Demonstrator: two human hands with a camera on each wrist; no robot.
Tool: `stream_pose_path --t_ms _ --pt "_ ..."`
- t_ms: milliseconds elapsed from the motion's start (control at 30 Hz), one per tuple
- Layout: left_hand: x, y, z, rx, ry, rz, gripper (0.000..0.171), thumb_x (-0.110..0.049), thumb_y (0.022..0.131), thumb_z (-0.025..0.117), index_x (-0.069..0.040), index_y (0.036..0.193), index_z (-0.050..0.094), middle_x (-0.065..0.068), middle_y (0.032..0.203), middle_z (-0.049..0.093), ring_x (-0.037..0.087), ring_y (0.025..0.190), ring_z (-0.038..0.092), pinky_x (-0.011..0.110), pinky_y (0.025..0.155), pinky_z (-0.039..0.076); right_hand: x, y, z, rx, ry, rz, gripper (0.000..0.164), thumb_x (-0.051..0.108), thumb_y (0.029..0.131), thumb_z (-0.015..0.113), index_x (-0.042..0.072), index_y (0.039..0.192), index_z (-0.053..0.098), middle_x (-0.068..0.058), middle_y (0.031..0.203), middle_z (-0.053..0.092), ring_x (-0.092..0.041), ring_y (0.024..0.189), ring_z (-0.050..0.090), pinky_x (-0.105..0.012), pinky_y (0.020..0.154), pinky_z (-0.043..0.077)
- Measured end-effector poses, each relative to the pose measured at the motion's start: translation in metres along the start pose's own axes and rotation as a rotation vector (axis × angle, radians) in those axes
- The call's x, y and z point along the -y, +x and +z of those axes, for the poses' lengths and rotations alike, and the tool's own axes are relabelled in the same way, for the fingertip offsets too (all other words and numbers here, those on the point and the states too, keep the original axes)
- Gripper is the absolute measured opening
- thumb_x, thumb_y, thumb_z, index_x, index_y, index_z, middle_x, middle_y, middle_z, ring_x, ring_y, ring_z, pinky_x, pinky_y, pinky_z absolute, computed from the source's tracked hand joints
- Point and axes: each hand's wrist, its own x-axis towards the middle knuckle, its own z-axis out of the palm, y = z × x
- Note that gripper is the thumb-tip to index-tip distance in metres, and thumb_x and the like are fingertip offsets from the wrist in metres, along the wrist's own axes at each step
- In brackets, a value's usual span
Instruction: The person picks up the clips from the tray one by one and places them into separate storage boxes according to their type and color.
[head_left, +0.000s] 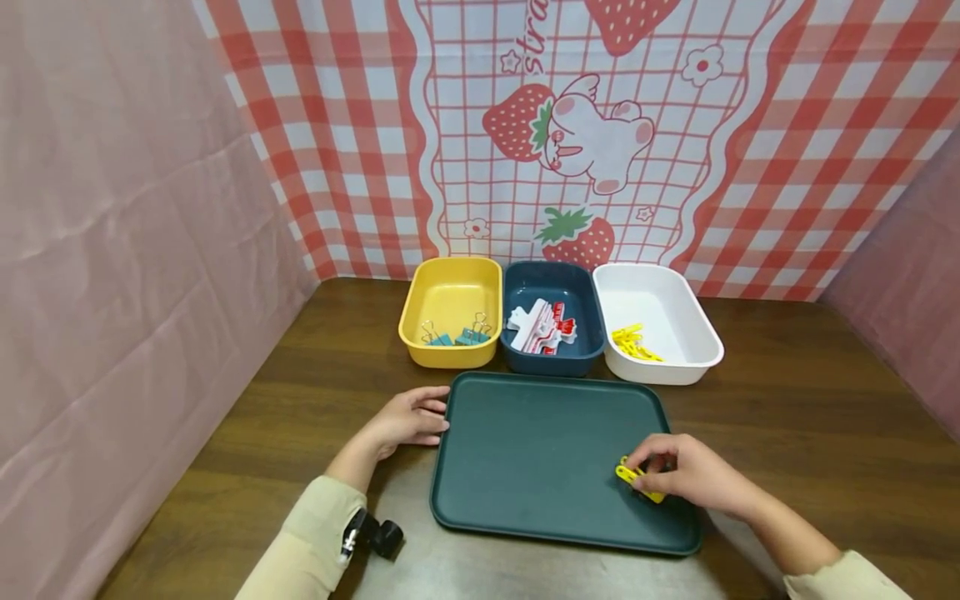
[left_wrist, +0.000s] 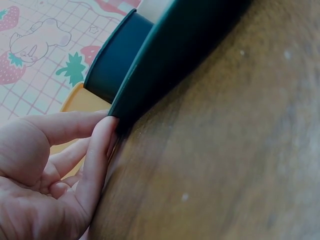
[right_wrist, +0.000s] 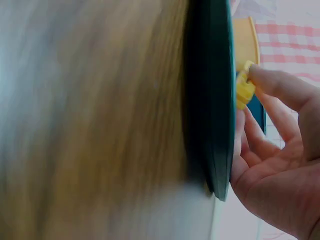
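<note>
On the right part of the dark green tray [head_left: 551, 458], my right hand [head_left: 686, 473] pinches a yellow plastic clothespin [head_left: 628, 475] between thumb and fingers. More yellow shows under the palm, partly hidden by the fingers. In the right wrist view the yellow clothespin [right_wrist: 244, 90] appears just beyond the tray's rim [right_wrist: 227, 100], close to the tray surface. My left hand [head_left: 408, 422] lies at the tray's upper left side, its relaxed fingertips touching the edge. The left wrist view has those fingertips [left_wrist: 107, 120] right at the tray's corner.
Behind the tray stand three bins side by side: a yellow bin [head_left: 452, 292] with teal binder clips [head_left: 472, 336], a dark blue bin [head_left: 555, 279] with white and red clips [head_left: 542, 327], and a white bin [head_left: 663, 304] with yellow clothespins [head_left: 633, 343]. A checkered curtain [head_left: 360, 142] hangs behind.
</note>
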Motion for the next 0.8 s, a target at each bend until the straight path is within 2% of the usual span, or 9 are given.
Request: stream_pose_path --t_ms 133,200,267,400,567,800 --pt "-0.001 0.001 0.001 0.003 0.0 -0.006 0.058 0.006 0.083 0.061 -0.002 0.138 0.042 0.019 0.115 0.05 0.018 0.081 0.062 0.034 0.07 0.056 0.005 0.003 -0.002 -0.068 0.213 0.277 0.029 0.012 0.082 0.071 -0.007 0.104 0.064 -0.008 0.084 0.063 -0.016 0.068 0.058 -0.029 0.057 0.054" --pt "-0.001 0.001 0.001 0.005 0.0 -0.002 0.058 0.006 0.083 0.061 -0.001 0.138 0.042 0.019 0.114 0.05 0.018 0.081 0.062 0.034 0.07 0.056 0.006 0.004 -0.003 -0.116 0.315 0.36 0.031 0.013 0.084 0.069 -0.007 0.107 0.063 -0.008 0.088 0.063 -0.016 0.072 0.059 -0.03 0.061 0.055" --pt "-0.001 0.001 0.001 0.008 0.0 0.001 0.058 0.006 0.083 0.061 -0.001 0.138 0.041 0.019 0.115 0.05 0.018 0.081 0.062 0.034 0.07 0.056 0.006 0.005 -0.004 -0.157 0.401 0.404 0.028 0.014 0.085 0.068 -0.003 0.106 0.065 -0.005 0.091 0.063 -0.015 0.075 0.06 -0.029 0.065 0.055" --pt "-0.002 0.001 0.001 0.009 0.002 -0.004 0.058 0.006 0.084 0.061 -0.001 0.138 0.041 0.019 0.115 0.05 0.018 0.081 0.062 0.034 0.07 0.056 0.006 0.007 -0.007 -0.198 0.49 0.453 0.017 0.016 0.086 0.066 0.01 0.102 0.068 -0.002 0.091 0.062 -0.014 0.078 0.059 -0.028 0.069 0.055" --pt "-0.002 0.0 0.001 0.006 0.003 -0.007 0.058 0.007 0.084 0.061 -0.001 0.138 0.042 0.019 0.114 0.051 0.018 0.081 0.062 0.034 0.07 0.056 0.007 0.009 -0.008 -0.232 0.578 0.493 0.013 0.016 0.088 0.064 0.014 0.101 0.066 -0.001 0.091 0.06 -0.014 0.078 0.06 -0.028 0.07 0.055" --pt "-0.002 0.001 0.001 0.003 0.006 -0.015 0.058 0.007 0.084 0.061 -0.002 0.138 0.042 0.019 0.114 0.051 0.018 0.081 0.062 0.034 0.07 0.056 0.008 0.013 -0.009 -0.273 0.732 0.455 0.012 0.011 0.092 0.059 0.022 0.093 0.064 0.002 0.089 0.06 -0.012 0.078 0.059 -0.028 0.071 0.055"
